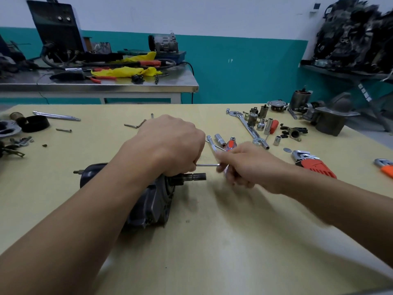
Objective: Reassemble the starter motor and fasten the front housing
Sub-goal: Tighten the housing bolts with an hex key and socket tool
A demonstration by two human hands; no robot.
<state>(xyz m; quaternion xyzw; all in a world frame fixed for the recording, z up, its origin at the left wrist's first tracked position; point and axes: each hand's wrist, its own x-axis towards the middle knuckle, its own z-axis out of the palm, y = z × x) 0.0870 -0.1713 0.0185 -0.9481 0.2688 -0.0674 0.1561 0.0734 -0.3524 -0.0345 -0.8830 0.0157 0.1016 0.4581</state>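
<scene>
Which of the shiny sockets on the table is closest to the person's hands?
The socket just beyond the right hand, beside the orange-handled tool. The other sockets sit further right, around the long chrome wrench.

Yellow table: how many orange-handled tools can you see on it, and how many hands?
Orange-handled tools: 4 (screwdriver, half-hidden handle, wrench, tool at the right edge)
Hands: 2 (left hand, right hand)
Total: 6
</scene>
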